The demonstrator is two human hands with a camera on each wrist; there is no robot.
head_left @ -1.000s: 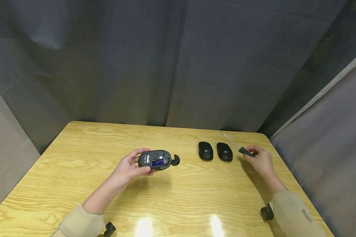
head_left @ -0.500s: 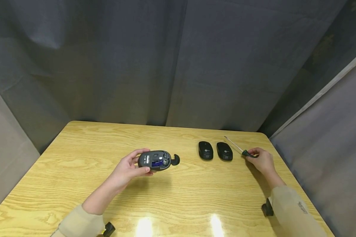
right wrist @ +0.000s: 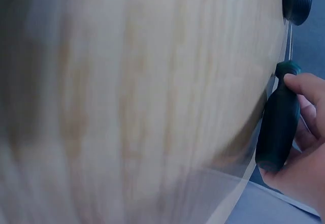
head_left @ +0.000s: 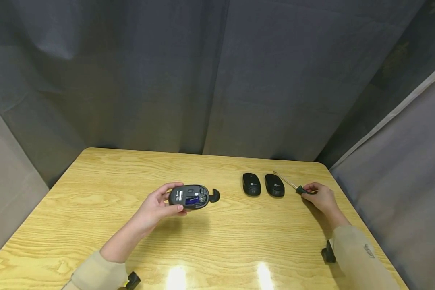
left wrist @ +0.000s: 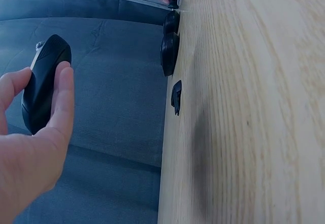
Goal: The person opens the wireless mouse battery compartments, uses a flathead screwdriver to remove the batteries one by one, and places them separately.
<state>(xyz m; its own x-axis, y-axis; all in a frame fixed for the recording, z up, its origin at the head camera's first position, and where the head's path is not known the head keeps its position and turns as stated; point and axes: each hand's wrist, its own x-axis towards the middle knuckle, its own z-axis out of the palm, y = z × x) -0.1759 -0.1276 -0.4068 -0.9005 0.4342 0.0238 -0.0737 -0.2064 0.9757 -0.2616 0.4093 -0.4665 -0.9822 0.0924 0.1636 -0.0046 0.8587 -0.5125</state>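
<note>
My left hand holds a black computer mouse above the table, underside facing me. Its battery compartment is uncovered, with a blue battery inside. Just right of the mouse in the head view, a small black battery cover lies on the wood; the left wrist view shows this cover apart from the hand. Over at the right, my right hand grips the dark green handle of a screwdriver between thumb and fingers. The shaft points away to the left, low over the table behind the right-hand mouse.
Two more black mice, a left one and a right one, stand upright side by side between my hands. The wooden table ends at a grey curtain at the back, and more curtain hangs along the right side.
My right hand has brought the screwdriver slightly to the right and lower, its tip dropping toward the table. The left hand and its mouse have stayed nearly still.
</note>
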